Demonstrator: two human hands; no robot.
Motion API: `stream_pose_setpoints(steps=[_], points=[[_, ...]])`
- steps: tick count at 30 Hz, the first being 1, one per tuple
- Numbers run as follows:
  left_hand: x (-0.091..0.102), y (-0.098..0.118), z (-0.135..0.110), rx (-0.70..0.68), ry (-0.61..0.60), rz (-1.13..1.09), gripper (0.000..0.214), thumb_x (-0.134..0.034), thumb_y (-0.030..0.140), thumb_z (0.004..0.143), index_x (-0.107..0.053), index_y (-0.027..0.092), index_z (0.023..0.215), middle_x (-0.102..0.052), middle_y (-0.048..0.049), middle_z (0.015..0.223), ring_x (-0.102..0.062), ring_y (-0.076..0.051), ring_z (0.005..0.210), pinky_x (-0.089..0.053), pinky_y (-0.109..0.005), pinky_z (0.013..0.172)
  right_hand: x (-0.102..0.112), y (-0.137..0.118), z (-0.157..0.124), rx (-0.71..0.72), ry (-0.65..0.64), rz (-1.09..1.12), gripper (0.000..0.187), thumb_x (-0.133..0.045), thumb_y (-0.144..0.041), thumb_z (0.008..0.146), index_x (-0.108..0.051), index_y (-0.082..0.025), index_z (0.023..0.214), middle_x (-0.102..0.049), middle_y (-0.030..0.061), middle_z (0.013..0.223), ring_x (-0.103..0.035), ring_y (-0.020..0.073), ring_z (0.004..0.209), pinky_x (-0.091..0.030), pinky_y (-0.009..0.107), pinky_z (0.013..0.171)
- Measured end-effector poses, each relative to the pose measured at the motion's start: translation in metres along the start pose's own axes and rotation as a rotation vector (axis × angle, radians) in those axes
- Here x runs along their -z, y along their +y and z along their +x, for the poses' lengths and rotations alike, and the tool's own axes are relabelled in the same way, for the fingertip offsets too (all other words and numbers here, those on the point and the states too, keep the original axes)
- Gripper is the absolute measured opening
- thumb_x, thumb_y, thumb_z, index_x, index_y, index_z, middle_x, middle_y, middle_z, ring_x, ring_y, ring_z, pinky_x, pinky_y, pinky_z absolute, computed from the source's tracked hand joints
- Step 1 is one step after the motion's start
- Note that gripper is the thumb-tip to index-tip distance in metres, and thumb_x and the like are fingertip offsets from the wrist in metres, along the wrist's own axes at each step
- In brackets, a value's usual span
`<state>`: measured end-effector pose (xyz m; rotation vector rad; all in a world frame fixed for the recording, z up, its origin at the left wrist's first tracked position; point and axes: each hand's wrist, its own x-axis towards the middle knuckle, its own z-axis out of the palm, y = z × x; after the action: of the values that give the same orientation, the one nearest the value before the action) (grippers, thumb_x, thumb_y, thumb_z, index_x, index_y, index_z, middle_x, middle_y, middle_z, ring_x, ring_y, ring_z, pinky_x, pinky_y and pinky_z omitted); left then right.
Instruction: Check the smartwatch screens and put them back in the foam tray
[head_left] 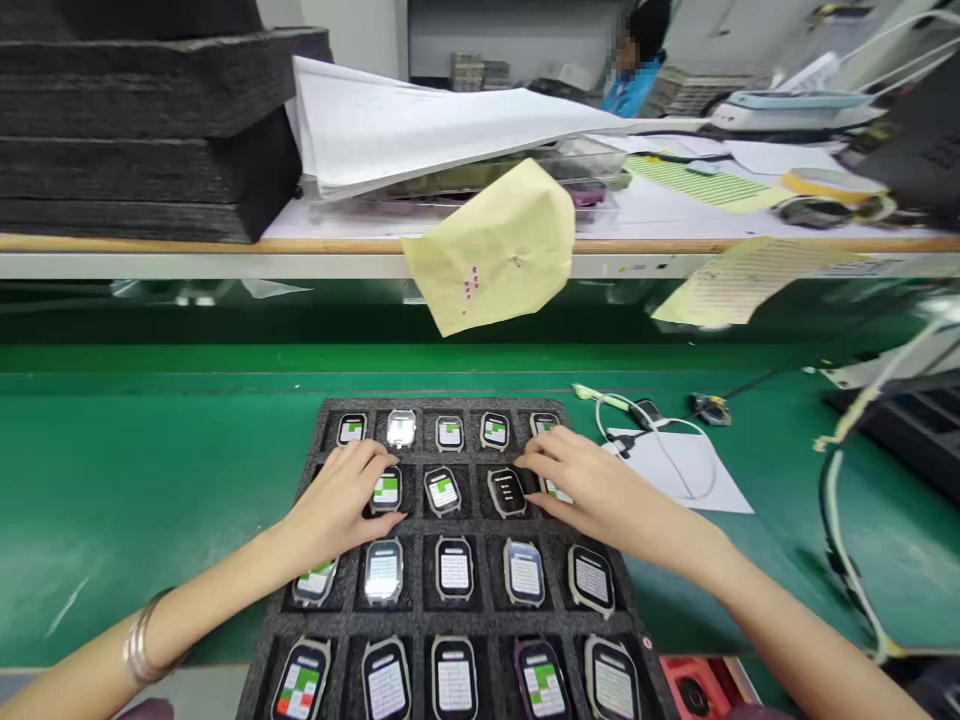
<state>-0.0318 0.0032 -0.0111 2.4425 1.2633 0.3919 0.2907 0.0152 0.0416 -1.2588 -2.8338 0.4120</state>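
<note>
a black foam tray [480, 526] rests on the green worktop [150, 470], its compartments holding strapless square watches, most with lit screens. the left hand [341, 500] reaches over the second row from the far edge. its thumb and forefinger are parted, one on the near side and one on the far side of a green-and-white-screened watch [386, 489], which sits in its compartment between them; whether they grip it, i cannot tell.

the right hand [581, 475] comes over the same row from the other side. its fingers [546, 464] and thumb are also spread, with the tips at the right edge of a dark-screened watch [507, 492] that lies in its compartment just to their left; i cannot tell if they touch or hold it. a partly covered watch [556, 491] lies under this hand, between thumb and fingers.

between the two hands, a tilted watch [442, 491] sits in the middle compartment of that row, clear of both. a white sheet [694, 475] lies to the right of the tray.
</note>
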Motion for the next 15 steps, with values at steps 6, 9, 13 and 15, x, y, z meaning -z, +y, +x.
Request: stream_pose_setpoints(steps=[6, 9, 13, 15], points=[[-0.003, 0.044, 0.032, -0.171, -0.082, 0.081, 0.031, -0.056, 0.028, 0.089, -0.057, 0.011, 0.115, -0.058, -0.0139, 0.111, -0.054, -0.031, 0.102, -0.047, -0.045, 0.086, 0.0, 0.016, -0.034, -0.13, -0.091, -0.038, 0.021, -0.066, -0.01, 0.082, -0.064, -0.011, 0.102, -0.057, 0.0141, 0.104, -0.058, 0.0297, 0.094, -0.05, 0.041, 0.079], [-0.021, 0.08, 0.059, -0.261, -0.131, 0.19, 0.027, -0.053, 0.023, 0.089, -0.062, 0.01, 0.11, -0.06, -0.0158, 0.107, -0.055, -0.034, 0.101, -0.047, -0.048, 0.083, -0.006, 0.005, -0.031, -0.176, -0.1, 0.002, 0.024, -0.073, -0.013, 0.079, -0.064, -0.008, 0.102, -0.058, 0.0173, 0.103, -0.057, 0.0342, 0.096, -0.049, 0.046, 0.08], [-0.041, 0.114, 0.087, -0.27, -0.219, 0.324, 0.023, -0.053, 0.019, 0.086, -0.067, 0.005, 0.098, -0.063, -0.0205, 0.101, -0.059, -0.038, 0.099, -0.048, -0.051, 0.084, -0.015, 0.005, -0.031, -0.274, -0.044, 0.109, 0.029, -0.081, -0.019, 0.073, -0.065, -0.008, 0.096, -0.059, 0.0192, 0.106, -0.055, 0.037, 0.104, -0.047, 0.05, 0.087], [-0.045, 0.122, 0.095, -0.257, -0.278, 0.38, 0.022, -0.056, 0.017, 0.083, -0.068, 0.004, 0.096, -0.064, -0.023, 0.102, -0.06, -0.039, 0.1, -0.048, -0.051, 0.084, -0.018, 0.013, -0.037, -0.287, 0.003, 0.225, 0.036, -0.085, -0.026, 0.07, -0.066, -0.011, 0.096, -0.061, 0.0154, 0.104, -0.057, 0.0332, 0.102, -0.048, 0.045, 0.087]])
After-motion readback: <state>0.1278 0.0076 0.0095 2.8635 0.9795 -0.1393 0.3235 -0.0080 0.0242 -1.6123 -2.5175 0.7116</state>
